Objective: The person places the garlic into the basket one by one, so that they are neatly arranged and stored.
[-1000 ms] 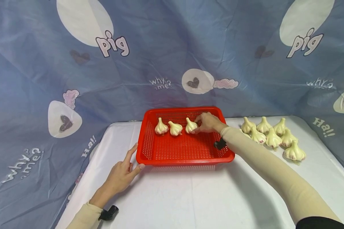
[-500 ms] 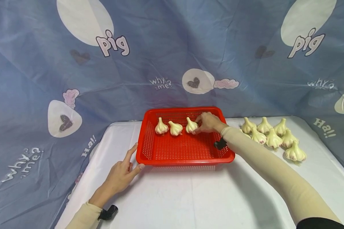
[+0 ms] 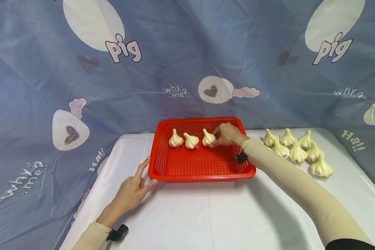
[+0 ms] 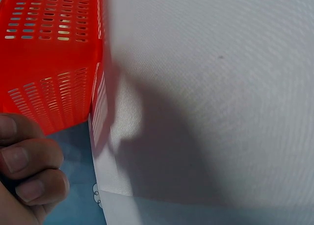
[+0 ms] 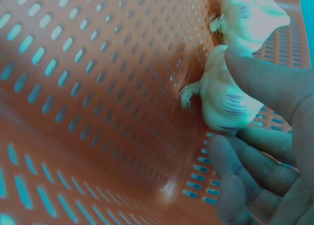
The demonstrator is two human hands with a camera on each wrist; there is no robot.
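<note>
A red plastic basket [image 3: 201, 176] with perforated walls stands on the white-covered table. Inside, along its back, are 3 garlic bulbs [image 3: 176, 138]. My right hand [image 3: 227, 134] reaches in and holds the rightmost garlic bulb [image 3: 208, 138] between thumb and fingertips. From the right wrist, the held bulb [image 5: 228, 99] shows its root tuft towards the basket wall, with another bulb [image 5: 250, 21] beyond. My left hand [image 3: 131, 191] touches the basket's front-left corner with extended index finger and thumb. Its other fingers [image 4: 37, 154] bend in beside the basket wall.
Several more garlic bulbs [image 3: 298, 151] lie grouped on the table right of the basket, partly behind the right forearm. A blue printed cloth [image 3: 162, 52] hangs behind the table. White cloth [image 3: 187, 215] covers the tabletop in front of the basket.
</note>
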